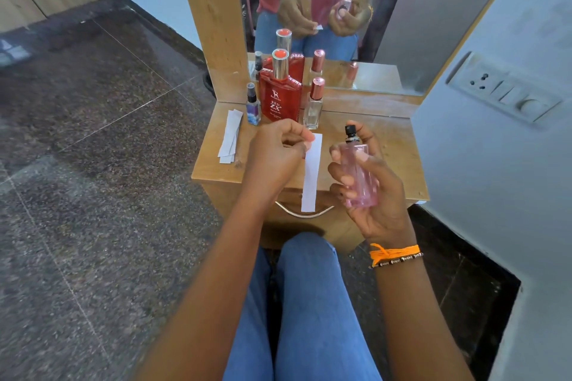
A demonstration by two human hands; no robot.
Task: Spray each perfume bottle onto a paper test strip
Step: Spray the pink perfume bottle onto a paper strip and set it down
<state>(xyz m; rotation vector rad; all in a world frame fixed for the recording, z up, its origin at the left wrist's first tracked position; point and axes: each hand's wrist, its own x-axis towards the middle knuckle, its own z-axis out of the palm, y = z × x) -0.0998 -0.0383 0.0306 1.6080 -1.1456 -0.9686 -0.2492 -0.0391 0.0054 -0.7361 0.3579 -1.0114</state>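
Observation:
My left hand point(278, 151) pinches the top end of a white paper test strip point(311, 182), which hangs down in front of the table edge. My right hand point(368, 192) grips a pink perfume bottle point(360, 176) upright, its black spray nozzle point(350, 132) uncapped and just right of the strip's top. On the table behind stand a large red bottle point(280, 96), a small blue spray bottle point(253, 108) and a clear bottle with a rose cap point(313, 105). Spare strips point(230, 136) lie in a pile at the left.
The small wooden dressing table point(399, 145) carries a mirror point(371, 40) that reflects the hands and bottles. A drawer handle point(305, 213) sits below the tabletop. A wall with a switch plate point(501, 90) is close on the right. My knees in jeans point(309, 288) are under the hands.

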